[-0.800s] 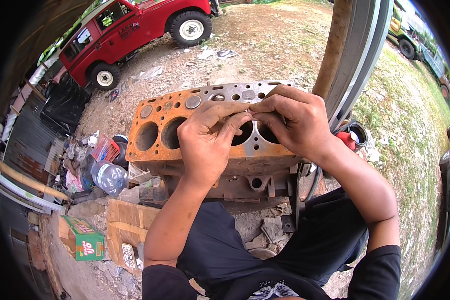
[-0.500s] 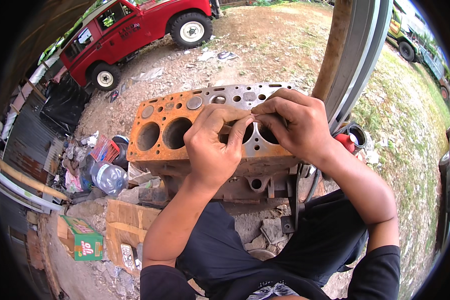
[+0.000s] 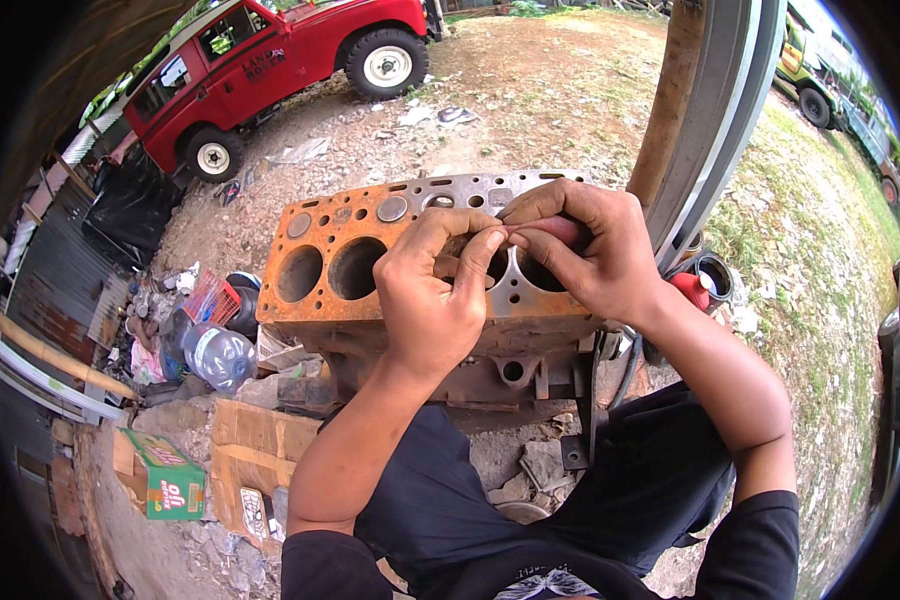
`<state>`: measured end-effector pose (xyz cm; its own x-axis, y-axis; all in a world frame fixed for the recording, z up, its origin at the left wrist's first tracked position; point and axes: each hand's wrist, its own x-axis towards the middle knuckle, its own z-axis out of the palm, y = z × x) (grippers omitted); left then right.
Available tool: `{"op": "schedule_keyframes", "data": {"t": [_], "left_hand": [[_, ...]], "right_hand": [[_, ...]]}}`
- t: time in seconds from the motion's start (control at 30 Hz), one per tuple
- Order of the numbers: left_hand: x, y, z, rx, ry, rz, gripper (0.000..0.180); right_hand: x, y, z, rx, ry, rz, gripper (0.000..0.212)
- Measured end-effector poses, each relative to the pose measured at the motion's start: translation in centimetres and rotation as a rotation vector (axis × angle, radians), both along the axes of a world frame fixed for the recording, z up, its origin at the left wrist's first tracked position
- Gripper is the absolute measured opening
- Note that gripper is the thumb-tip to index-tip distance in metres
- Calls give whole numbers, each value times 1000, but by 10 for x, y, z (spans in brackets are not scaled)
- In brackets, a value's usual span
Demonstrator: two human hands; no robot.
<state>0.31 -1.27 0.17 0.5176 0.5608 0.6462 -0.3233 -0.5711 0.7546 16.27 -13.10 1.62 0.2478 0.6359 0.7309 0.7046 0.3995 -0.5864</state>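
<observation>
A small reddish-brown sheet [image 3: 562, 231], which looks like sandpaper, is curled within the fingers of my right hand [image 3: 610, 250]. My left hand [image 3: 432, 275] pinches at its left end, thumb and forefinger closed, so the fingertips of both hands nearly meet. Both hands are over the top face of an engine block [image 3: 300, 312]. Orange rust covers the block's left part, while the right part is bare grey metal. Two large cylinder bores show at the left; my hands partly cover the bores at the right.
A metal post [image 3: 715, 130] rises behind the block's right end, near a red container [image 3: 690, 288]. On the left lie a large clear plastic bottle [image 3: 220, 357], flattened cardboard [image 3: 255, 450] and a green box [image 3: 170, 480]. A red vehicle [image 3: 280, 70] stands beyond.
The reddish-brown sheet has come into sight between my right thumb and fingers, which have parted a little around it. Both hands stay over the same part of the block.
</observation>
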Motion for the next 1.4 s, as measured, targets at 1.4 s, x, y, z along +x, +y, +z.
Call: {"op": "schedule_keyframes", "data": {"t": [1.4], "left_hand": [[14, 1, -6, -641, -167, -290, 19]], "right_hand": [[-15, 14, -5, -64, 316, -12, 23]]}}
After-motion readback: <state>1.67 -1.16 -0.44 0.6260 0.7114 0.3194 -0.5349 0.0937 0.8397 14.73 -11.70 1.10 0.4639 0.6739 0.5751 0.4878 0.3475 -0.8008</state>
